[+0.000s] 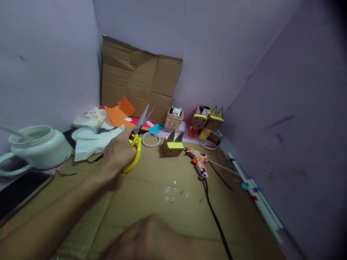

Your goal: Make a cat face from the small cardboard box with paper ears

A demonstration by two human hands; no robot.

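Observation:
My left hand (119, 153) reaches in from the lower left and grips scissors (138, 151) by their yellow handles. The blades point up and away and stand a little apart. At the bottom edge my right hand (151, 238) is blurred; its fingers do not show. Right of the scissors stands a small cardboard box (173, 148) with a yellow top and dark pointed ears. A glue gun with a patterned cover (199, 160) lies beside it, its black cord running toward me. A white ring (151, 139) lies behind the scissors.
A white pot (40, 150) and a phone (21, 195) are at the left. Paper scraps (119, 113), a marker holder (173, 121) and eared cardboard figures (214, 122) line the back. White sticks (260, 202) run along the right wall. Cardboard (135, 79) leans behind.

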